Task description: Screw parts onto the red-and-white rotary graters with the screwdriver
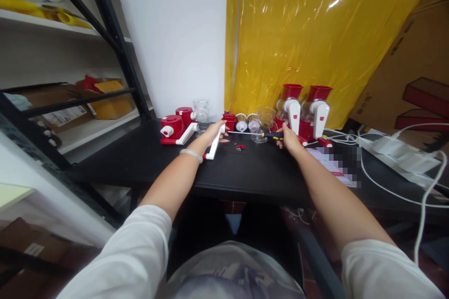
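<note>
My left hand [214,132] is closed around the upper end of a white crank handle [213,148], whose arm slants down toward me. In my right hand [288,139] is a screwdriver [272,135] with a black and yellow grip, its thin shaft lying level and pointing left at the crank's end in my left hand. Whether the tip touches the crank I cannot tell. Small red and metal pieces [240,147] lie on the black table [238,175] between my hands. Behind them stand metal grater drums [241,123], clear plastic parts [265,117] and a red hopper [228,120].
Two red-and-white rotary graters [292,103] stand behind my right hand. Red bases [172,126] with a crank sit at the left. A printed sheet [331,166], a power strip [400,154] and white cables are at the right. A shelf rack [115,42] borders the left.
</note>
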Available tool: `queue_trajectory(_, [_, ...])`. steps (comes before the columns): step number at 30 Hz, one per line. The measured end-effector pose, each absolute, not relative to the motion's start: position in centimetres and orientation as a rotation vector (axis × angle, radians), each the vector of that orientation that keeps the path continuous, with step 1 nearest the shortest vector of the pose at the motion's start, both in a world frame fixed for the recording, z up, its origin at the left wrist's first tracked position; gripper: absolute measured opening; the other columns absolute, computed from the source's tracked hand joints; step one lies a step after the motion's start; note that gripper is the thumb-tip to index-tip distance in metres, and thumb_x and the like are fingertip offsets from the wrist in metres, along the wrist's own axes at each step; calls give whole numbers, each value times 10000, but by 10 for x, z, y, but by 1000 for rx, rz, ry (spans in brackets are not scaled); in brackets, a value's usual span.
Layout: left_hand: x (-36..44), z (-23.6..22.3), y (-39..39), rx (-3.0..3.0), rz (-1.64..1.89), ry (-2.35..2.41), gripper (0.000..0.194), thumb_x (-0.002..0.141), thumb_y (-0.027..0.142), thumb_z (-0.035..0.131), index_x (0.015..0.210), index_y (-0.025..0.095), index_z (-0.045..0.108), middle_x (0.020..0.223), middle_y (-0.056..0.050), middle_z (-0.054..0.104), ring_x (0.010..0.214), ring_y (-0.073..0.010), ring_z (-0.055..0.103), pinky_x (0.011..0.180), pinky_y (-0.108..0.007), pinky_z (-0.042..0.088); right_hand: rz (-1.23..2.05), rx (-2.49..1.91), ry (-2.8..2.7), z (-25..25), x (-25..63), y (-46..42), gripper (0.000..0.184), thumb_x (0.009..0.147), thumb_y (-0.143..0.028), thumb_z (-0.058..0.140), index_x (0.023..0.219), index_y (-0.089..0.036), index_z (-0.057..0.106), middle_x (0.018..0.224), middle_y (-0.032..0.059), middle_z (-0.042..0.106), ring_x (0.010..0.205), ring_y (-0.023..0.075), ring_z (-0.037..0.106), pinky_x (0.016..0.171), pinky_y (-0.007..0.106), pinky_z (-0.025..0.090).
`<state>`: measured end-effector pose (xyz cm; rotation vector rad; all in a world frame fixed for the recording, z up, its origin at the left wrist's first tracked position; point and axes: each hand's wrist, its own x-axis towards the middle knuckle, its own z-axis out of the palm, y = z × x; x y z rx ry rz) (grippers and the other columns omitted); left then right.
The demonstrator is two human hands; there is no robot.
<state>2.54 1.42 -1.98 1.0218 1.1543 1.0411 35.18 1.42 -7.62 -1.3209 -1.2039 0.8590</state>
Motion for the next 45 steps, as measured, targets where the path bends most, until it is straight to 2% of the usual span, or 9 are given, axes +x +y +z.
queue_trajectory(4, [26,-20,14,1015,1036,1163,381,1107,407,549,825,173,655,546,-1,607,355,-92,428,631,-285,655,860,-1225,-1230,-81,353,14,504,962,-668,732,772,-241,545,513,-35,501,410,109,419,411,241,316])
queue_trajectory(12, [26,-19,12,1034,1045,1169,377,1117,391,537,832,170,646,555,-1,607,363,-91,428,629,-280,653,1060,-1040,-1006,-73,341,9,372,815,-387,893,807,-232,555,678,-39,599,558,97,528,519,197,433])
queue_trajectory(17, [25,-20,14,1030,1046,1162,374,1113,400,549,832,175,650,558,-4,615,365,-94,440,630,-284,657,995,-1154,-1040,-71,343,10,503,1013,-678,598,773,-239,544,569,7,559,486,136,504,459,229,381])
queue_trajectory(20, [25,-21,15,1038,1039,1166,381,1117,396,533,830,175,650,544,-2,609,363,-95,436,624,-284,659,844,-1268,-1168,-74,348,10,614,1023,-789,457,776,-240,579,503,20,531,417,147,450,419,258,316])
queue_trajectory(24, [24,-22,15,1050,1049,1161,389,1118,395,525,820,175,645,538,-3,607,366,-97,444,628,-284,662,826,-1259,-1202,-76,348,9,464,914,-670,713,779,-257,551,498,-26,478,424,138,404,419,258,288])
queue_trajectory(30, [24,-22,14,1022,1054,1155,377,1097,408,570,816,174,661,553,-6,612,363,-97,454,636,-280,657,968,-1112,-1032,-70,339,8,339,792,-432,835,851,-253,553,745,-12,586,585,126,535,512,238,432])
queue_trajectory(33, [24,-22,15,1022,1045,1151,379,1099,409,570,820,172,664,548,-3,605,359,-94,445,633,-277,655,1031,-1093,-1004,-67,337,7,363,874,-515,777,829,-250,532,702,-8,572,572,132,533,518,240,453])
queue_trajectory(38, [25,-23,17,1021,1027,1153,395,1104,422,550,827,168,671,556,-10,614,356,-97,434,627,-291,656,980,-1332,-1096,-66,342,6,587,1050,-774,441,806,-248,533,544,36,575,441,160,518,426,252,382])
queue_trajectory(45, [25,-23,17,1013,1027,1165,378,1103,428,570,840,173,662,557,-2,613,356,-92,430,631,-285,655,874,-1356,-1183,-73,346,4,434,985,-572,705,767,-251,511,454,-43,465,374,107,360,390,221,265])
